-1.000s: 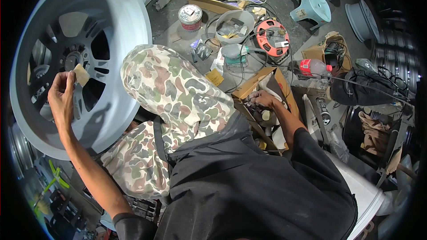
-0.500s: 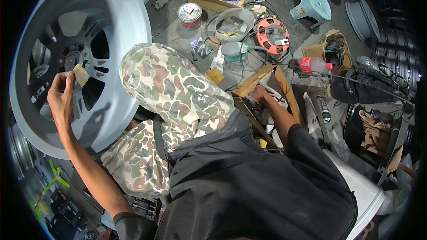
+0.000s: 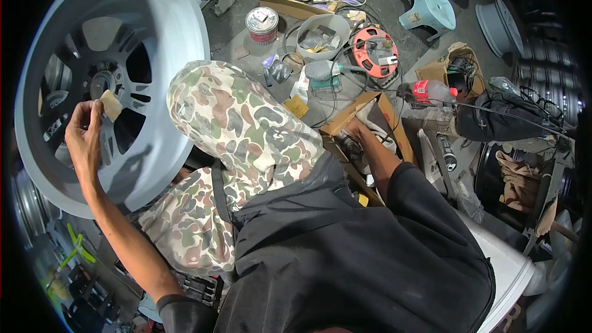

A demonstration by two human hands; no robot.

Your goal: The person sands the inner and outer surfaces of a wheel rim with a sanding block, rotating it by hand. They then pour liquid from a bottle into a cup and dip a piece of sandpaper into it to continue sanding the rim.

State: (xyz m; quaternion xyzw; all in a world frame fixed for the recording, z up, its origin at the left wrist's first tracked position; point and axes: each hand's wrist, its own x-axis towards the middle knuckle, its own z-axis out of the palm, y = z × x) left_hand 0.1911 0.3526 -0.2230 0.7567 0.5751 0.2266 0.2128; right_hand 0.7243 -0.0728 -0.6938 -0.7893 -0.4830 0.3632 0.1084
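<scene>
My left hand (image 3: 84, 134) pinches a small tan pad (image 3: 111, 106), perhaps sandpaper, between thumb and fingers. It is held in front of the spokes of a large grey wheel rim (image 3: 185, 43), which stands upright at the left with its hollow side towards me. My right hand (image 3: 355, 132) reaches down into an open cardboard box (image 3: 399, 129) by my right knee. Its fingers are hidden among the contents, where a pale cloth (image 3: 377, 120) lies beside the wrist.
Around the box are a green sander (image 3: 322, 76), an orange cable reel (image 3: 375, 52), a grey bucket (image 3: 322, 37), a can (image 3: 262, 24) and a soda bottle (image 3: 433, 92). A blue stool (image 3: 428, 11) stands farther back. Cables cross the floor.
My right hand has shifted slightly within the box, its forearm now lower and closer to my body. My left hand keeps the pad in nearly the same place.
</scene>
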